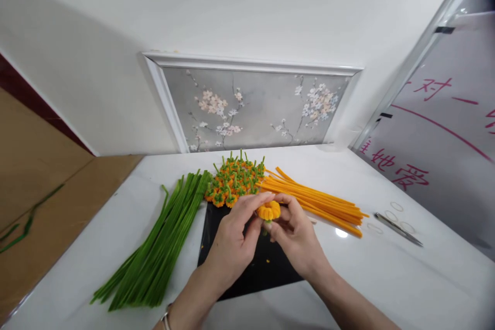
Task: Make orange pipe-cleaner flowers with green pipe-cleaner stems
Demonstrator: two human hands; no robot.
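Between my two hands is a small orange pipe-cleaner pumpkin (pixel 269 210) with a bit of green at its lower side. My left hand (pixel 240 229) pinches it from the left, fingertips on its edge. From the other side, my right hand (pixel 296 229) grips it, with thumb and fingers around the green part below. Both hands are over a black mat (pixel 255 273). Just beyond them sits a pile of similar orange pumpkins (pixel 235 180) with green stems pointing up.
Green pipe cleaners (pixel 158 247) lie in a bundle at left, orange pipe cleaners (pixel 317 198) at right. A silver pen-like tool (pixel 398 229) rests near clear rings (pixel 391 215). A brown board (pixel 69 216) with green scraps borders the white table (pixel 386 289). A framed floral panel (pixel 259 108) stands behind.
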